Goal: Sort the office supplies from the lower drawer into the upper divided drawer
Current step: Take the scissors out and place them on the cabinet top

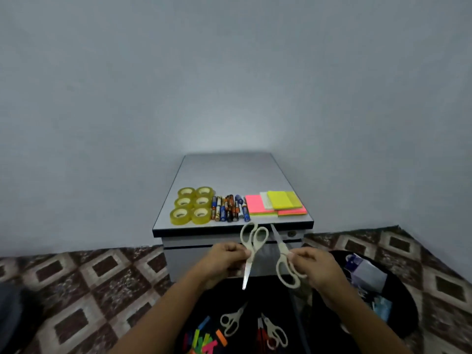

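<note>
**Q:** What are the two hands doing?

**A:** Each is pinching one pair of scissors in front of the closed grey cabinet front. The left hand [224,261] is gripping the left scissors [246,273] near the pivot, with the cream plastic loops pointing up and the narrow metal blade pointing down. The right hand [315,269] is holding the right scissors [281,246] the other way round, blade tip up and oval loops hanging below the fingers. The two pairs are staying apart.

**Q:** Where are the remaining supplies lying?

**A:** Two more cream-handled scissors [237,314] are lying in the dark lower drawer [270,300], beside small bright paper strips [204,338]. On the smooth grey cabinet top [229,172], six glossy yellow tape rolls [200,220] are sitting in two columns at the left. Small cylinders, apparently batteries [229,209], are lying side by side in the middle. Flat square sticky-note pads [281,200], pink and yellow, are overlapping at the right. A patterned carpet [89,282] is covering the floor around the cabinet.
</note>
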Available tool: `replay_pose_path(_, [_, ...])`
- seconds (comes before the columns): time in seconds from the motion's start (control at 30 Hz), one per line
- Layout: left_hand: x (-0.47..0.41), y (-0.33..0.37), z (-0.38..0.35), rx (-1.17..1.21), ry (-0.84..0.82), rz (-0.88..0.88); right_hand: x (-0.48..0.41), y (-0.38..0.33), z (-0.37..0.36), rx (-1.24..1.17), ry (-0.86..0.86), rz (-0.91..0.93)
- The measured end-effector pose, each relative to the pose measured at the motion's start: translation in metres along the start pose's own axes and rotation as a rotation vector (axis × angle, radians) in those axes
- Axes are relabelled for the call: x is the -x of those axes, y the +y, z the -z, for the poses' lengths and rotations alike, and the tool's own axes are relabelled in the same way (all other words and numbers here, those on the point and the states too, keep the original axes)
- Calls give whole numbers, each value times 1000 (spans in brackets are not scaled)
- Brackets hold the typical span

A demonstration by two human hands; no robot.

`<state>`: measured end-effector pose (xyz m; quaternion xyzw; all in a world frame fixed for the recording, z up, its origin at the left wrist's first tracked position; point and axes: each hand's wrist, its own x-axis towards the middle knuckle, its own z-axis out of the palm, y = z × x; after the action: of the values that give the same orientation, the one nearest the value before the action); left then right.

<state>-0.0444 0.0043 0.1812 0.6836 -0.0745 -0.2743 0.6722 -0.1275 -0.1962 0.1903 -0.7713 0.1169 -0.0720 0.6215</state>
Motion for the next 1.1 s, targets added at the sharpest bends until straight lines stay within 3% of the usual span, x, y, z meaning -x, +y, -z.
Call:
replay_pose_path(0.3, [-29, 83, -16, 162, 159, -73, -67, -76, -8, -257, 80, -78])
replay_pose_path(0.6, [-86, 133, -5, 120, 281, -17, -137, -108, -21, -264, 104, -117])
replay_pose_path(1.1, [-186, 151, 28, -98, 386, 1, -248, -96, -38, 145, 168, -60])
